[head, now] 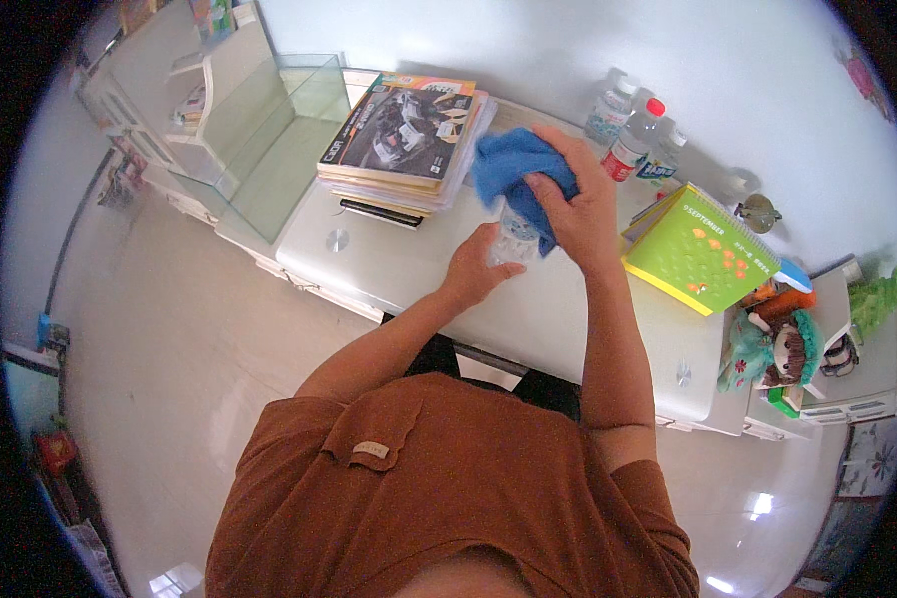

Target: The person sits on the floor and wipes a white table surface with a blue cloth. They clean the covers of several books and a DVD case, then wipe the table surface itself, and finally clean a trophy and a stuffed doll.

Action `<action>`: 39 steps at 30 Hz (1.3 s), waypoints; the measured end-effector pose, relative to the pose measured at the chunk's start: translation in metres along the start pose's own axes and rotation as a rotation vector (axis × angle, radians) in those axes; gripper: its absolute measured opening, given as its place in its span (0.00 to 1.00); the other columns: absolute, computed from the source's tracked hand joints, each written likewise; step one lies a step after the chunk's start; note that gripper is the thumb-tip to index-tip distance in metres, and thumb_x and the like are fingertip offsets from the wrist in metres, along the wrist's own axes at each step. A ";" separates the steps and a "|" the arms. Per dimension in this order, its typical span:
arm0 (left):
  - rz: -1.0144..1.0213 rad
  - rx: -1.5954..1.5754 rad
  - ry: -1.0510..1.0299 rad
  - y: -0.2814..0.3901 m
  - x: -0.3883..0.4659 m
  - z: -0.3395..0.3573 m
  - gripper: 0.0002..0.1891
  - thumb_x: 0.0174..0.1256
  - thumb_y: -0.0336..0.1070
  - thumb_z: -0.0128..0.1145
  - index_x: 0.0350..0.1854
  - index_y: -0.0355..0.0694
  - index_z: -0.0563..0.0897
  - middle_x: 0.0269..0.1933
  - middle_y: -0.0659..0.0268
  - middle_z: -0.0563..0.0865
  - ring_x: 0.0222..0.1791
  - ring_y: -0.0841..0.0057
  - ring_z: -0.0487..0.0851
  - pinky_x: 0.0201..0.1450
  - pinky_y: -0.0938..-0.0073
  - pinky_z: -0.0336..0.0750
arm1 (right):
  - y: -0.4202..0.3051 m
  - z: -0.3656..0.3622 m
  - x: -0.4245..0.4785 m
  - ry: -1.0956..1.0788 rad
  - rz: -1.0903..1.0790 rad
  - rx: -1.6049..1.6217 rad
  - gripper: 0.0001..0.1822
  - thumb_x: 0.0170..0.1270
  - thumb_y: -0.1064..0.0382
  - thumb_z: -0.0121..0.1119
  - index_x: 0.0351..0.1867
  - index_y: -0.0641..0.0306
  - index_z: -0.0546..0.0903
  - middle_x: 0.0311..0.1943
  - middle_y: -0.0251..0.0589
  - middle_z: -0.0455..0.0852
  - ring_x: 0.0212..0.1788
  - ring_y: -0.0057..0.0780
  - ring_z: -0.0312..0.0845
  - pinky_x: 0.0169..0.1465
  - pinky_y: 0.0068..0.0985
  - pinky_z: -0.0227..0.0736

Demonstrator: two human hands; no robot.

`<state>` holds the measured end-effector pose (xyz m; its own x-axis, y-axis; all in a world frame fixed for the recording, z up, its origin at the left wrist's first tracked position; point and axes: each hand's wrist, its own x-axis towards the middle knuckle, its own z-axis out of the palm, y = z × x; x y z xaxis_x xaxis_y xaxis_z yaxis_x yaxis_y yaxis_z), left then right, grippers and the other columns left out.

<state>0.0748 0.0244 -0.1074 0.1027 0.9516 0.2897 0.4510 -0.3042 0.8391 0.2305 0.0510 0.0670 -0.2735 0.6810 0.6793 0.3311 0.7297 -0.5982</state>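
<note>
In front of me, over the white desk [411,261], my left hand [478,263] grips the lower part of a clear plastic bottle [518,238]. A blue cloth [525,173] is bunched around the bottle's upper part and hides it. My right hand [581,196] holds this cloth from the right, thumb and fingers pressed into it. Behind my right hand stand several plastic bottles near the wall, among them one with a red cap [635,138] and one with a white cap [611,112].
Left of my hands lies a stack of books and papers [404,142], with a glass tank [291,149] beyond it. A green desk calendar [695,250] stands at the right, near a doll [781,351] in teal. A small round ornament [758,214] sits behind the calendar.
</note>
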 end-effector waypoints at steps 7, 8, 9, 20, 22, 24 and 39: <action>-0.053 0.106 -0.006 -0.005 -0.002 0.005 0.41 0.55 0.52 0.77 0.65 0.30 0.75 0.61 0.44 0.81 0.63 0.48 0.80 0.67 0.57 0.73 | 0.031 0.011 -0.010 0.051 0.157 0.264 0.29 0.50 0.69 0.67 0.59 0.56 0.80 0.52 0.41 0.86 0.57 0.33 0.82 0.64 0.30 0.73; -0.064 0.110 -0.012 -0.004 -0.003 0.005 0.41 0.55 0.53 0.77 0.65 0.30 0.75 0.62 0.44 0.81 0.63 0.49 0.80 0.67 0.57 0.73 | 0.035 0.011 -0.012 0.056 0.190 0.285 0.30 0.49 0.69 0.68 0.59 0.56 0.80 0.52 0.39 0.86 0.57 0.31 0.82 0.64 0.29 0.73; -0.053 0.130 -0.008 -0.008 -0.003 0.007 0.42 0.55 0.53 0.76 0.66 0.30 0.75 0.62 0.44 0.81 0.63 0.49 0.80 0.67 0.57 0.73 | 0.037 0.012 -0.012 0.061 0.221 0.311 0.31 0.48 0.68 0.70 0.60 0.56 0.79 0.52 0.38 0.86 0.56 0.29 0.81 0.64 0.29 0.73; -0.043 0.172 -0.030 -0.012 -0.002 0.007 0.44 0.57 0.54 0.75 0.69 0.32 0.73 0.62 0.44 0.81 0.63 0.48 0.80 0.65 0.54 0.74 | 0.060 0.017 -0.022 0.035 0.383 0.529 0.29 0.54 0.60 0.75 0.59 0.59 0.80 0.49 0.32 0.85 0.53 0.22 0.80 0.60 0.24 0.73; -0.026 0.194 0.020 -0.009 -0.005 0.009 0.43 0.56 0.53 0.75 0.69 0.33 0.73 0.62 0.45 0.82 0.63 0.48 0.80 0.65 0.54 0.74 | 0.061 0.019 -0.025 0.062 0.410 0.556 0.29 0.55 0.60 0.75 0.59 0.60 0.80 0.50 0.33 0.84 0.54 0.23 0.79 0.60 0.25 0.73; -0.011 0.181 0.037 -0.004 -0.005 0.008 0.42 0.56 0.52 0.76 0.69 0.34 0.73 0.61 0.46 0.82 0.62 0.48 0.80 0.65 0.54 0.74 | 0.062 0.023 -0.032 0.111 0.452 0.589 0.30 0.55 0.60 0.75 0.60 0.60 0.79 0.52 0.33 0.84 0.55 0.23 0.78 0.61 0.25 0.73; 0.041 0.027 0.055 -0.003 -0.002 0.005 0.33 0.49 0.34 0.73 0.60 0.36 0.74 0.56 0.47 0.81 0.59 0.45 0.80 0.65 0.53 0.74 | 0.083 0.051 -0.135 -0.031 0.557 -0.012 0.31 0.57 0.54 0.76 0.55 0.67 0.75 0.46 0.53 0.88 0.50 0.44 0.86 0.54 0.36 0.78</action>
<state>0.0776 0.0235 -0.1132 0.0731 0.9344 0.3486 0.4714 -0.3404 0.8136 0.2490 0.0227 -0.0955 -0.0810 0.9651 0.2489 0.4431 0.2586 -0.8584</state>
